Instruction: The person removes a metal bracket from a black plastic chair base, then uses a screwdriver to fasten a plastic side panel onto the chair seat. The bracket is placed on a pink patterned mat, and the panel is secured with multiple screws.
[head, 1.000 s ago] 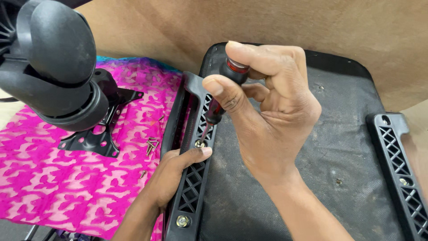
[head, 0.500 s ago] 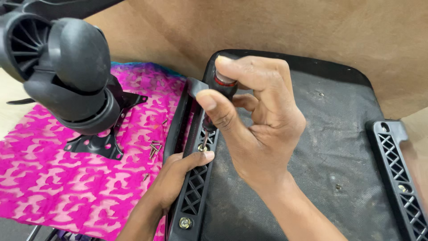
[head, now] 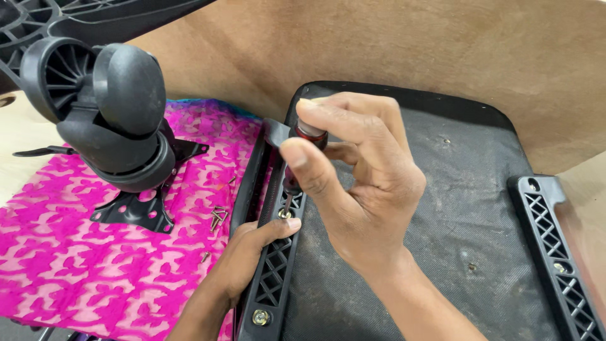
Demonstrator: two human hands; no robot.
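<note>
Nearest to me, the left hand (head: 243, 262) lies along a black lattice bracket (head: 273, 271), its fingers curled over the bracket's outer edge and the thumb pressed flat on top, steadying it. A bolt head (head: 260, 317) sits in the bracket just below that hand. Right at the thumb tip, a screw (head: 285, 215) stands in the bracket, and the thin shaft of a screwdriver (head: 291, 183) comes down onto it.

Above, the right hand (head: 360, 189) is closed around the screwdriver's handle, thumb and forefinger pinching the red-and-black top while the other fingers fold behind it. The tool stands nearly upright, tilted slightly.

The bracket runs along the left edge of a dark fabric-covered seat underside (head: 442, 208), which spreads out to the right of both hands. On the far right edge lies a second lattice bracket (head: 555, 252), well apart from the hands.

Left of the left hand, a pink patterned cloth (head: 76, 265) carries a few loose screws (head: 218, 218) near the bracket. Farther left, a black caster wheel (head: 107, 120) rises over a black metal plate (head: 136, 211). Behind everything stretches a tan board (head: 442, 57).
</note>
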